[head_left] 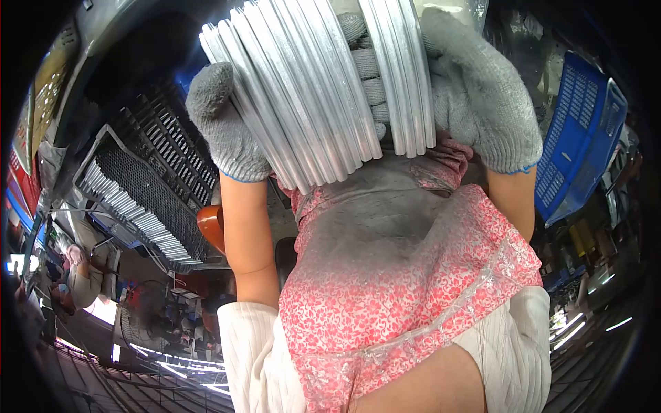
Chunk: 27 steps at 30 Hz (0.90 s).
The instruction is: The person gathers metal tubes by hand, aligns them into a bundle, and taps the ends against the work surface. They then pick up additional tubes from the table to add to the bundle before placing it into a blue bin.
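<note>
both gloved hands, left [224, 127] and right [482, 96], clasp metal rods [310, 89], long axes running toward the apron [406, 275]

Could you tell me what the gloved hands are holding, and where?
Both hold a bundle of metal strips: left hand at its side, right hand opposite.
</note>
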Motion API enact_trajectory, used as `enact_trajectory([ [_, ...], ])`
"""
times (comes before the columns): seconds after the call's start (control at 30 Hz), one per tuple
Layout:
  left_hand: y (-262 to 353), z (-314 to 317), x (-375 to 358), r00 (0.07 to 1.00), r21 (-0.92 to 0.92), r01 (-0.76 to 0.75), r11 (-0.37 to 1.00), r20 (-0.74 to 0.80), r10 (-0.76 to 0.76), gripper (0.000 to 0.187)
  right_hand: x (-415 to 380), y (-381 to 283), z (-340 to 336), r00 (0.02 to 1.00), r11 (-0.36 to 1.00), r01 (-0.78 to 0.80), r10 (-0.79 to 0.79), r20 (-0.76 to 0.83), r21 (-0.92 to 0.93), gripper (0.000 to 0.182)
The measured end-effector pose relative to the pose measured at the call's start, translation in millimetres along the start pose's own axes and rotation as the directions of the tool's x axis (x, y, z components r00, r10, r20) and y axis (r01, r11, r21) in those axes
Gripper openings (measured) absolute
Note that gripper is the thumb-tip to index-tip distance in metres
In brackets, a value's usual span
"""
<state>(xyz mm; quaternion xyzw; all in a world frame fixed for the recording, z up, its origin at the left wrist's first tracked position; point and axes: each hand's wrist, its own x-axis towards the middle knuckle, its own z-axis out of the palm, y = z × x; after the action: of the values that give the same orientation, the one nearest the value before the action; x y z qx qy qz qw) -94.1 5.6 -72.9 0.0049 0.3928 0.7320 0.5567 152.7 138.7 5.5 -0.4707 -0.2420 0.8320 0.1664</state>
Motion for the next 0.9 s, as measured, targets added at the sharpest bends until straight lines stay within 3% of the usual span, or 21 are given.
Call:
enact_trajectory([
  [0.03, 0.2, 8.4, -2.1, 0.998, -0.145, 0.064, 0.987, 0.03, -0.061, 0.015, -0.8, 0.1, 2.4, 1.0, 0.999, -0.026, 0.026, -0.005, -0.047, 0.056],
  [0.07, -4.2, 5.8, -1.3, 0.998, -0.145, 0.064, 0.987, 0.03, -0.06, 0.015, -1.6, -0.1, 6.2, 0.999, 0.993, -0.049, 0.048, -0.011, -0.103, 0.057],
  [0.1, -9.5, 5.5, 1.1, 0.994, 0.095, -0.103, 0.99, 0.057, 0.098, 0.015, -2.5, 1.8, 12.8, 0.997, 0.984, -0.072, 0.069, -0.023, -0.166, 0.058],
  [0.13, -13.2, 6.9, 2.0, 0.963, 0.322, -0.268, 0.908, 0.12, 0.242, 0.016, -1.3, 4.4, 18.7, 0.997, 0.984, -0.072, 0.069, -0.024, -0.166, 0.058],
  [0.17, -11.7, 9.7, -3.7, 0.996, 0.181, -0.088, 0.98, 0.01, 0.088, 0.016, 2.0, 9.5, 29.0, 0.996, 0.937, 0.073, -0.086, -0.023, -0.341, 0.059],
  [0.2, -10.1, 12.8, -6.0, 0.996, 0.179, -0.089, 0.98, 0.013, 0.088, 0.016, 4.4, 13.9, 35.2, 0.971, 0.839, 0.208, -0.238, 0.005, -0.503, 0.06],
  [0.27, -8.3, 14.9, -9.5, 0.972, 0.411, -0.191, 0.891, 0.203, 0.114, 0.014, 7.4, 7.3, 30.9, 0.969, 0.861, 0.22, -0.247, 0.001, -0.459, 0.055],
  [0.3, -14.7, 9.2, -0.6, 0.955, 0.532, -0.291, 0.795, 0.207, 0.211, 0.015, 4.8, -11.9, 25.5, 0.999, 0.933, 0.046, -0.034, 0.038, -0.357, 0.055],
  [0.33, -14.5, 4.8, -1.8, 0.955, 0.532, -0.292, 0.795, 0.207, 0.213, 0.015, 3.6, -22.4, 22.8, 0.98, 0.955, -0.143, 0.173, 0.096, -0.26, 0.055],
  [0.37, -13.9, 1.8, -3.7, 0.957, 0.405, -0.28, 0.87, 0.184, 0.222, 0.017, 3.8, 4.2, 25.5, 0.993, 0.921, 0.083, -0.109, -0.048, -0.381, 0.05],
  [0.4, -13.3, 6.2, -4.6, 0.961, 0.268, -0.263, 0.927, 0.159, 0.226, 0.018, 2.7, 5.3, 20.8, 0.993, 0.921, 0.081, -0.109, -0.051, -0.382, 0.05],
  [0.43, -15.8, -4.2, 0.6, 0.918, 0.433, -0.38, 0.818, 0.286, 0.275, 0.021, 1.6, 4.0, 11.6, 0.997, 0.954, 0.01, -0.034, -0.075, -0.299, 0.049],
  [0.47, -10.6, -6.6, 3.1, 0.918, 0.43, -0.379, 0.819, 0.287, 0.274, 0.021, 2.2, 3.6, 1.7, 0.995, 0.976, -0.061, 0.043, -0.091, -0.211, 0.048],
  [0.5, -2.4, -0.2, 6.2, 0.973, 0.097, -0.1, 0.99, 0.217, 0.077, 0.023, 8.3, 8.3, -6.6, 1.0, 1.0, -0.016, 0.016, -0.015, 0.006, 0.04],
  [0.53, 3.0, 2.6, 8.0, 0.965, -0.26, 0.197, 0.945, 0.223, -0.139, 0.025, 10.4, 7.4, -14.3, 1.0, 0.996, 0.007, -0.007, 0.003, 0.087, 0.041],
  [0.57, 4.2, -0.5, 9.5, 0.965, -0.26, 0.197, 0.945, 0.224, -0.14, 0.025, 10.7, 6.0, -19.2, 1.0, 0.994, 0.015, -0.015, 0.003, 0.109, 0.042],
  [0.67, 1.7, -4.2, 14.7, 0.991, -0.015, 0.001, 1.0, 0.135, 0.001, 0.029, 8.3, 0.9, -17.8, 0.999, 0.992, 0.033, -0.033, 0.0, 0.119, 0.045],
  [0.77, -1.7, -0.8, 8.8, 0.973, -0.126, 0.043, 0.991, 0.231, -0.013, 0.029, 7.4, -3.7, -17.6, 0.999, 0.992, 0.036, -0.037, 0.004, 0.117, 0.048],
  [0.9, 2.5, 2.1, 8.5, 0.969, -0.206, 0.136, 0.969, 0.231, -0.086, 0.027, 4.5, -9.3, -16.0, 0.999, 0.995, 0.034, -0.036, 0.015, 0.097, 0.052],
])
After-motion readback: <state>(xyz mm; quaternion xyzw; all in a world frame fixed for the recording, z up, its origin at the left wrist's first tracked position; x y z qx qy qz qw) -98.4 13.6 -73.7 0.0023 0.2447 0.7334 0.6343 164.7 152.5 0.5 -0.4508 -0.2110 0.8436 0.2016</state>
